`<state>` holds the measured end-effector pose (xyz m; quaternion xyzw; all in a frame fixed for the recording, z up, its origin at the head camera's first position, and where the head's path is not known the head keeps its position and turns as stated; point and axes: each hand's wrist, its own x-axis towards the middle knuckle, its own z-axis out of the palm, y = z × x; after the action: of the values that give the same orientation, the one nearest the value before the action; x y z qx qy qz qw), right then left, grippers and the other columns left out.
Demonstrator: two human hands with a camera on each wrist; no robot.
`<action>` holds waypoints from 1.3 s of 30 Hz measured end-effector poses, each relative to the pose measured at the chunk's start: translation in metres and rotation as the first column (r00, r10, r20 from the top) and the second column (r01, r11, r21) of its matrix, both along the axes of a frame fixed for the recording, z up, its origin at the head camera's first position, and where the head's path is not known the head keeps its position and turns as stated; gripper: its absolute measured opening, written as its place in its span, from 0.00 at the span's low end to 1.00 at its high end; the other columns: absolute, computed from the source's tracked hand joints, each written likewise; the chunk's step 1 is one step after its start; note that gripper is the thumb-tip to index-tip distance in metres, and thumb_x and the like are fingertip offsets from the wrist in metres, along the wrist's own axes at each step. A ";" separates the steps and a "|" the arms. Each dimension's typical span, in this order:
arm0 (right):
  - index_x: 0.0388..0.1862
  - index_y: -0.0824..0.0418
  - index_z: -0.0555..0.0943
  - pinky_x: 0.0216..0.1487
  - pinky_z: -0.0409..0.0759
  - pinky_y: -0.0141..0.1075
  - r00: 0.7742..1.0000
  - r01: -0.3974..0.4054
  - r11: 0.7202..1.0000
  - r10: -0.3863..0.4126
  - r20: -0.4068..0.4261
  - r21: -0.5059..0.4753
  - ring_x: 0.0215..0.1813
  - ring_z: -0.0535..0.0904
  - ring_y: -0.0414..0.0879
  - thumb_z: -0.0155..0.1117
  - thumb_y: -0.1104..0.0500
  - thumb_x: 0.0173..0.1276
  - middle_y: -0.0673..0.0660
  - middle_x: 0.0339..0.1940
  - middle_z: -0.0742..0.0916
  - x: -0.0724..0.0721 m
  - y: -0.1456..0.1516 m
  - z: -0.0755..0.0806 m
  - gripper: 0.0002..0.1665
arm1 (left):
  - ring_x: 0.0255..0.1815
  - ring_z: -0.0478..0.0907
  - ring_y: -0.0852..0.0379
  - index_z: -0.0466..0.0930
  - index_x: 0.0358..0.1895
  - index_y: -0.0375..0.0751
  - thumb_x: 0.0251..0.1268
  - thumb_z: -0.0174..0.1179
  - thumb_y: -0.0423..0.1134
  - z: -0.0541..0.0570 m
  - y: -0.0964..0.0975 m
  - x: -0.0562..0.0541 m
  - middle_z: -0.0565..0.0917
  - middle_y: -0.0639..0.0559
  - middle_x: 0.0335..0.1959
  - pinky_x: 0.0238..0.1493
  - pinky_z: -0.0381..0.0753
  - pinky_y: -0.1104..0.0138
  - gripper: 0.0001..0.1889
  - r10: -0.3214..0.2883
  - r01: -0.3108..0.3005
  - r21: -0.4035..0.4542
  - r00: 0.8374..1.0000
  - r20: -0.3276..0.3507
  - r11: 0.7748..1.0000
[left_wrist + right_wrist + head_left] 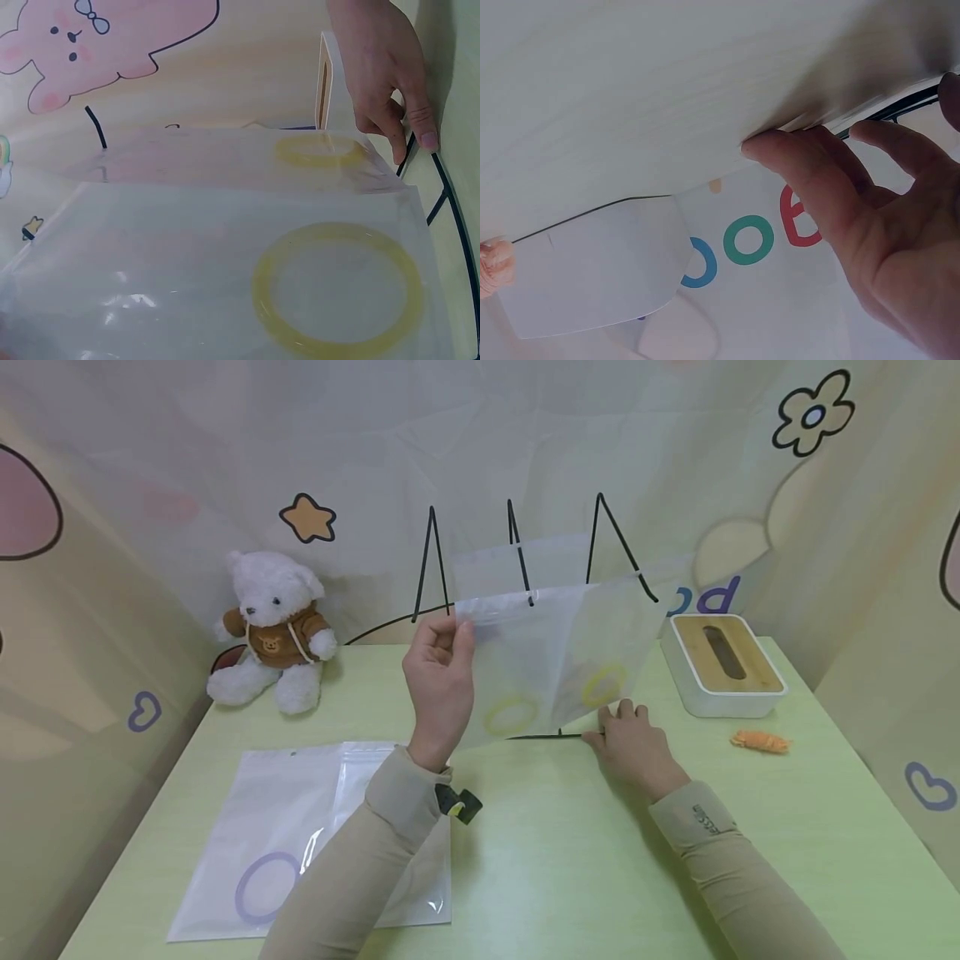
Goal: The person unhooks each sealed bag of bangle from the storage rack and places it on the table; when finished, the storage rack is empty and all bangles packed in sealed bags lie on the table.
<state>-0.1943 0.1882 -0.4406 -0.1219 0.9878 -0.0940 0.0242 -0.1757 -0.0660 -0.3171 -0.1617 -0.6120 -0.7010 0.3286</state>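
Note:
My left hand [442,681] pinches the left edge of a translucent plastic zip bag [517,652], held upright above the table. Two panels of clear plastic show, one behind the other, each with a yellow ring [337,292]. Behind and through the plastic rises a black wire rack [603,527] with three pointed loops. My right hand [633,747] is down at the tabletop on the right, its thumb and fingers gripping the rack's base wire [455,217]. In the right wrist view the fingertips [769,142] touch the table beside the dark wire.
A flat zip bag [225,827] with a purple ring lies at the left front, partly under my left forearm. A white teddy bear [273,631] in a brown hoodie sits at the back left. At right stand a wood-topped tissue box [720,664] and an orange wrapped piece [761,742].

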 end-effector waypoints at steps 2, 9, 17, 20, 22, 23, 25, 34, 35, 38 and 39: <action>0.68 0.72 0.67 0.29 0.76 0.51 1.000 0.000 1.000 0.000 0.000 0.001 0.49 0.64 0.64 0.50 0.45 0.76 0.71 0.51 0.70 0.000 0.000 0.000 0.35 | 0.29 0.73 0.58 0.74 0.42 0.24 0.70 0.55 0.30 0.000 0.000 0.000 0.81 0.39 0.33 0.29 0.69 0.72 0.08 -0.002 0.002 -0.002 1.000 -0.004 1.000; 0.68 0.72 0.66 0.28 0.75 0.51 1.000 -0.004 1.000 0.004 0.004 0.000 0.48 0.64 0.63 0.50 0.45 0.76 0.71 0.51 0.70 0.001 0.000 0.001 0.36 | 0.29 0.71 0.59 0.74 0.42 0.24 0.71 0.55 0.31 0.001 0.000 0.003 0.80 0.38 0.32 0.29 0.68 0.71 0.09 -0.013 0.013 -0.011 1.000 -0.014 1.000; 0.69 0.72 0.65 0.28 0.75 0.51 1.000 -0.004 1.000 0.004 0.002 0.001 0.48 0.63 0.63 0.50 0.45 0.76 0.71 0.51 0.70 0.001 0.000 0.001 0.36 | 0.31 0.74 0.56 0.74 0.42 0.24 0.70 0.54 0.30 0.003 0.000 0.008 0.81 0.37 0.34 0.31 0.70 0.71 0.08 -0.002 0.002 -0.005 1.000 0.010 1.000; 0.69 0.72 0.65 0.28 0.75 0.50 1.000 -0.002 1.000 0.002 -0.003 0.004 0.48 0.63 0.63 0.50 0.45 0.76 0.71 0.51 0.70 0.001 -0.001 0.001 0.36 | 0.32 0.74 0.55 0.74 0.42 0.23 0.70 0.54 0.29 0.003 0.000 0.010 0.80 0.35 0.34 0.32 0.71 0.71 0.08 -0.003 0.003 0.002 1.000 0.014 1.000; 0.70 0.72 0.65 0.28 0.75 0.50 1.000 0.001 1.000 -0.001 -0.003 0.004 0.48 0.63 0.63 0.50 0.45 0.76 0.70 0.51 0.70 0.001 0.000 0.001 0.36 | 0.31 0.74 0.55 0.74 0.42 0.23 0.70 0.54 0.29 0.002 0.000 0.010 0.80 0.35 0.33 0.31 0.71 0.71 0.08 -0.008 0.008 0.004 1.000 0.012 1.000; 0.70 0.72 0.65 0.29 0.75 0.50 1.000 0.001 1.000 -0.001 -0.003 0.004 0.48 0.63 0.63 0.50 0.45 0.76 0.70 0.51 0.70 0.001 -0.001 0.001 0.36 | 0.31 0.74 0.55 0.73 0.42 0.23 0.70 0.54 0.29 0.002 0.000 0.011 0.80 0.35 0.33 0.31 0.71 0.71 0.08 -0.011 0.011 0.003 1.000 0.011 1.000; 0.70 0.72 0.64 0.29 0.75 0.51 1.000 -0.001 1.000 0.001 -0.003 0.004 0.49 0.63 0.63 0.50 0.45 0.76 0.71 0.52 0.70 0.000 0.000 0.000 0.36 | 0.31 0.74 0.56 0.74 0.42 0.23 0.70 0.54 0.29 0.002 0.000 0.012 0.80 0.36 0.33 0.31 0.71 0.71 0.08 -0.011 0.011 0.000 1.000 0.008 1.000; 0.70 0.72 0.64 0.29 0.75 0.51 1.000 -0.007 1.000 0.007 -0.016 -0.001 0.49 0.63 0.63 0.50 0.45 0.76 0.70 0.50 0.70 0.000 0.000 -0.001 0.36 | 0.39 0.80 0.54 0.72 0.42 0.23 0.70 0.53 0.29 0.004 -0.004 0.018 0.83 0.38 0.40 0.42 0.79 0.66 0.08 -0.028 0.029 0.035 0.999 -0.028 0.999; 0.70 0.72 0.64 0.28 0.75 0.51 1.000 -0.008 1.000 0.008 -0.016 -0.003 0.48 0.63 0.63 0.50 0.46 0.76 0.70 0.49 0.70 0.000 0.000 -0.001 0.36 | 0.40 0.80 0.54 0.72 0.42 0.23 0.70 0.52 0.29 0.004 -0.004 0.019 0.82 0.38 0.41 0.44 0.79 0.65 0.08 -0.034 0.035 0.040 0.999 -0.033 0.999; 0.70 0.71 0.65 0.28 0.74 0.49 1.000 -0.007 1.000 0.007 -0.012 -0.010 0.48 0.63 0.62 0.51 0.45 0.76 0.69 0.49 0.70 0.000 -0.001 0.000 0.36 | 0.42 0.80 0.53 0.71 0.43 0.23 0.70 0.52 0.29 0.005 -0.005 0.022 0.82 0.39 0.42 0.46 0.79 0.63 0.08 -0.051 0.053 0.052 0.998 -0.038 0.997; 0.70 0.71 0.65 0.27 0.73 0.48 1.000 -0.008 1.000 0.008 -0.011 -0.012 0.47 0.63 0.62 0.51 0.45 0.76 0.69 0.48 0.70 0.000 -0.001 0.000 0.36 | 0.43 0.80 0.53 0.71 0.43 0.23 0.70 0.52 0.29 0.005 -0.005 0.024 0.82 0.39 0.42 0.47 0.79 0.63 0.08 -0.059 0.062 0.055 0.997 -0.040 0.997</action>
<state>-0.1940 0.1877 -0.4404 -0.1264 0.9868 -0.0992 0.0187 -0.1517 -0.0711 -0.3125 -0.1843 -0.5803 -0.7243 0.3235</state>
